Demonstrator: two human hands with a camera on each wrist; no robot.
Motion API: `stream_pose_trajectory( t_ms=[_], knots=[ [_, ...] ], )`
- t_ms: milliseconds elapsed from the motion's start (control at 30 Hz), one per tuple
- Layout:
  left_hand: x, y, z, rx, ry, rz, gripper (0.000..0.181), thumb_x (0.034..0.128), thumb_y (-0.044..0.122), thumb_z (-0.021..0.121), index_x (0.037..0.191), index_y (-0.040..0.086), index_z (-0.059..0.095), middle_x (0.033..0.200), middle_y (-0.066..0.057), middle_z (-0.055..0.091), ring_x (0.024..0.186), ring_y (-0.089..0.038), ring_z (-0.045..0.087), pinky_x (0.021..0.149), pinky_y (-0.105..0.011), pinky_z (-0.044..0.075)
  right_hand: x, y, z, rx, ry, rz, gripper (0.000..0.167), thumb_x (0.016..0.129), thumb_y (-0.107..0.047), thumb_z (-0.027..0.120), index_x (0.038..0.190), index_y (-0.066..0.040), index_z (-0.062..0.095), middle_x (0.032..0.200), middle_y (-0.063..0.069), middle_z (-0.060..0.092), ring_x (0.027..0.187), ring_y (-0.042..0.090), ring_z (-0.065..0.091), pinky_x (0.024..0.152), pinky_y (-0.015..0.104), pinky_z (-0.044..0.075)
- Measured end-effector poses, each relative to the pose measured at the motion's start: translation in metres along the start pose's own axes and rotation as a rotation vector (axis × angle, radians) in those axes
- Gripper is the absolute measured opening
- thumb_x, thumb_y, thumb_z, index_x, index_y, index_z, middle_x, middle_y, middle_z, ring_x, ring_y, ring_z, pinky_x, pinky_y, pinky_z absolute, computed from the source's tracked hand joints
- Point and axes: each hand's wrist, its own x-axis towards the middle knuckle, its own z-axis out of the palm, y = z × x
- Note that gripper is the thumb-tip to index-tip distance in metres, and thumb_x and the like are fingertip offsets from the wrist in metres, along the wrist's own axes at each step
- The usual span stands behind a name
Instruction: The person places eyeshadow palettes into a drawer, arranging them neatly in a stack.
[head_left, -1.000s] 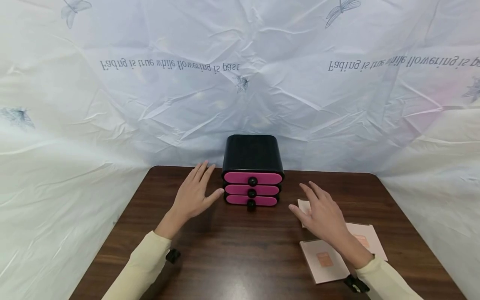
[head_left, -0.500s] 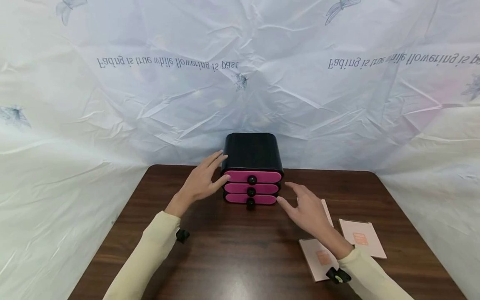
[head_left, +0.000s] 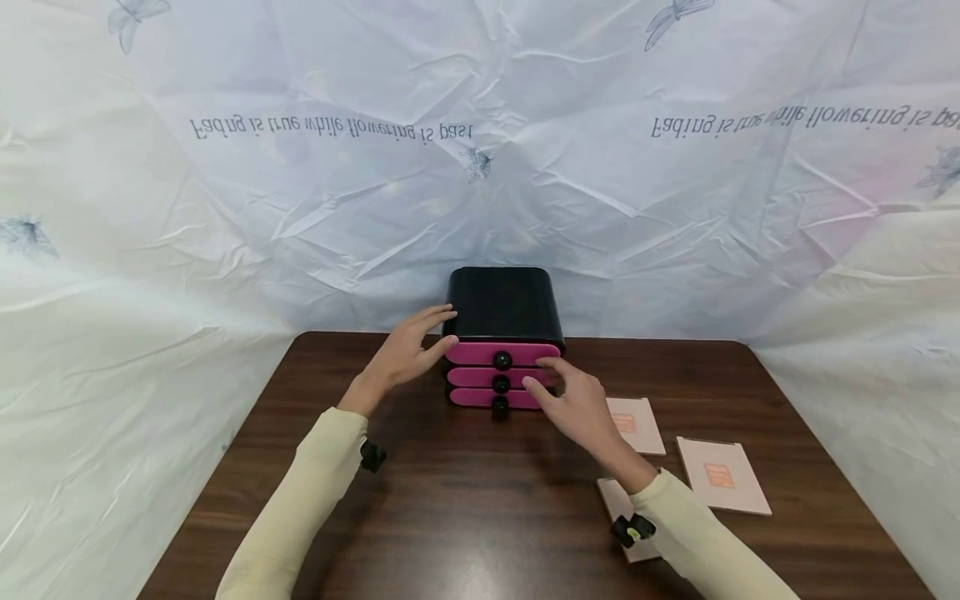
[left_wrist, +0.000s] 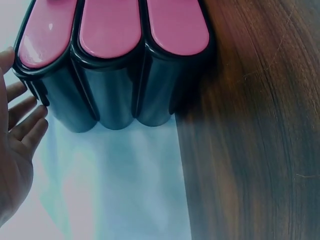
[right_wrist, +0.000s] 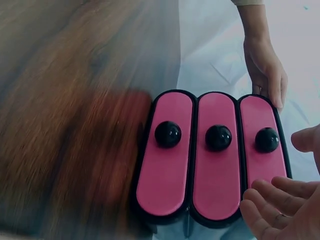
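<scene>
A small black drawer cabinet (head_left: 501, 302) stands at the table's back, with three pink drawer fronts stacked one above another, all closed. Each front carries a round black knob; the top one (head_left: 502, 360) sits mid-width. At the cabinet's upper left edge lies my left hand (head_left: 401, 350), fingers extended along the side and top; the left wrist view shows these fingers (left_wrist: 27, 120) beside the black casing. My right hand (head_left: 581, 404) reaches in front of the drawers' right end, fingers loosely spread and apart from the knobs. Nothing is held in either hand.
Several flat pale pink boxes or cards with orange labels lie right of the cabinet: one behind (head_left: 641, 429), one farther right (head_left: 738, 487), one partly under the right forearm (head_left: 615, 500). A white printed sheet (head_left: 337, 217) hangs behind the brown wooden table (head_left: 450, 517).
My left hand has moved right and come against the cabinet's upper left side. The right hand has travelled left from over the pink boxes to the drawer fronts. The drawers have stayed closed.
</scene>
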Motion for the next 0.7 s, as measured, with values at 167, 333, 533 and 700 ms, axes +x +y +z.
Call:
stream_pose_trajectory(
  t_ms=[167,333,533,700],
  knots=[
    [0.000,-0.004,0.001,-0.026,0.007,0.006,0.058,0.1043,0.049,0.055,0.150,0.013,0.054,0.158,-0.006,0.046,0.140,-0.029,0.049,0.106,-0.051,0.049,0.006,-0.006,0.012,0.070,-0.005,0.050,0.046,0.095,-0.049,0.071,0.128,-0.017,0.069,0.110,0.001,0.075,0.096,0.016,0.072,0.083,0.042,0.059],
    [0.001,-0.005,0.001,-0.046,0.009,-0.008,0.056,0.1031,0.047,0.058,0.149,0.014,0.055,0.156,-0.006,0.048,0.142,-0.029,0.047,0.110,-0.052,0.046,0.012,-0.010,0.022,0.134,0.005,0.074,0.047,0.092,-0.052,0.073,0.122,-0.016,0.072,0.103,-0.001,0.077,0.093,0.014,0.073,0.076,0.038,0.060],
    [0.004,-0.005,0.000,-0.052,0.028,-0.012,0.053,0.1009,0.042,0.064,0.146,0.015,0.058,0.154,-0.005,0.050,0.143,-0.028,0.047,0.110,-0.053,0.045,0.022,-0.011,0.031,0.191,0.022,0.105,0.049,0.090,-0.056,0.073,0.115,-0.014,0.076,0.099,0.001,0.078,0.090,0.015,0.074,0.075,0.038,0.061],
    [0.004,-0.007,0.000,-0.074,0.040,-0.007,0.052,0.1002,0.040,0.066,0.145,0.015,0.060,0.154,-0.006,0.051,0.142,-0.028,0.047,0.111,-0.053,0.044,0.027,-0.014,0.037,0.200,0.052,0.110,0.053,0.089,-0.057,0.074,0.111,-0.008,0.079,0.097,0.005,0.078,0.086,0.017,0.074,0.075,0.040,0.061]
  ],
)
